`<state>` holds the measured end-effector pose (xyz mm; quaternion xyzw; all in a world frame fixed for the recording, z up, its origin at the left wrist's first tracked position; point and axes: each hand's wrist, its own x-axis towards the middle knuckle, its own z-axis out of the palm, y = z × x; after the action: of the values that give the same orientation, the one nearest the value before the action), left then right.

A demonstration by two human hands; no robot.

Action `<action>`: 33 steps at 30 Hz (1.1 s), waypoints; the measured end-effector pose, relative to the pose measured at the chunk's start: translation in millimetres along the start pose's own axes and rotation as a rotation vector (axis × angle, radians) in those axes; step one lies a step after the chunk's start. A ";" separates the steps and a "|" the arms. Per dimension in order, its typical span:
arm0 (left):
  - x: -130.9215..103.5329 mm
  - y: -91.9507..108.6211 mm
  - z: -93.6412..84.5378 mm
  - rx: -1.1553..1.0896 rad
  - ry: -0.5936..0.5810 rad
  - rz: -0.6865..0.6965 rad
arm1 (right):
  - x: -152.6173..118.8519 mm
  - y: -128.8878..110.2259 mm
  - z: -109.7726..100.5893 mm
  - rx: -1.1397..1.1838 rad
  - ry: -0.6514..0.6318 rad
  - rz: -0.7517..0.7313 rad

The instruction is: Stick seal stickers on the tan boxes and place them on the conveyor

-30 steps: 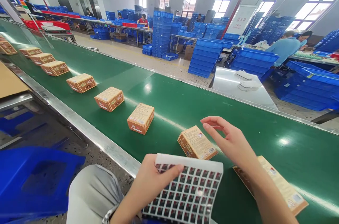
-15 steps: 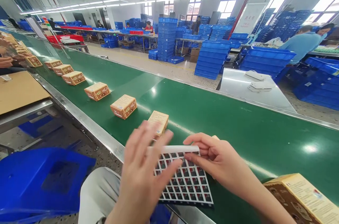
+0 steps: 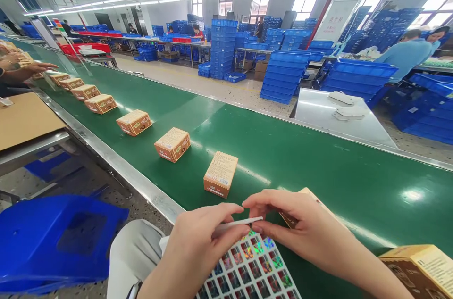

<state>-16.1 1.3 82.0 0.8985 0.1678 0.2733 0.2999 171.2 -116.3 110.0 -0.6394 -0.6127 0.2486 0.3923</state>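
My left hand (image 3: pixel 198 247) and my right hand (image 3: pixel 300 230) both pinch the top edge of a sheet of small holographic stickers (image 3: pixel 251 270) held over my lap. Just behind my right hand an orange box (image 3: pixel 304 195) lies on the green conveyor belt (image 3: pixel 300 157), mostly hidden by my fingers. Another orange box (image 3: pixel 221 174) lies a little to the left of it. At the lower right corner a bigger box (image 3: pixel 421 268) enters the view.
A row of orange boxes (image 3: pixel 134 122) runs away along the belt to the far left, where another person's hand (image 3: pixel 31 70) reaches over it. A blue stool (image 3: pixel 56 237) stands at lower left, a cardboard-topped table (image 3: pixel 24 120) behind it. Blue crate stacks (image 3: pixel 283 75) fill the hall.
My left hand has closed from spread fingers onto the sticker sheet's top edge. The sheet now sits lower and tilted flatter. The boxes have shifted left along the belt.
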 end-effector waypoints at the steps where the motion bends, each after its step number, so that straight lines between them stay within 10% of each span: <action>1: -0.2 0.1 -1.1 0.011 -0.024 -0.037 | -1.3 0.6 0.0 -0.013 0.008 -0.018; 7: -0.2 0.5 -10.0 -0.007 -0.221 -0.179 | -4.9 -0.4 0.7 -0.105 -0.010 -0.091; 23: 1.0 -6.3 -9.4 0.061 -0.283 -0.157 | -9.3 6.6 11.3 -0.414 0.132 -0.432; 33: 2.0 -6.4 -5.3 0.113 -0.283 -0.089 | -6.7 11.0 9.3 -0.330 0.053 -0.305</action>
<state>-18.5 9.5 82.4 0.9350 0.1785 0.1207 0.2815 169.4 -120.5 94.7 -0.6010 -0.7243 0.0659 0.3315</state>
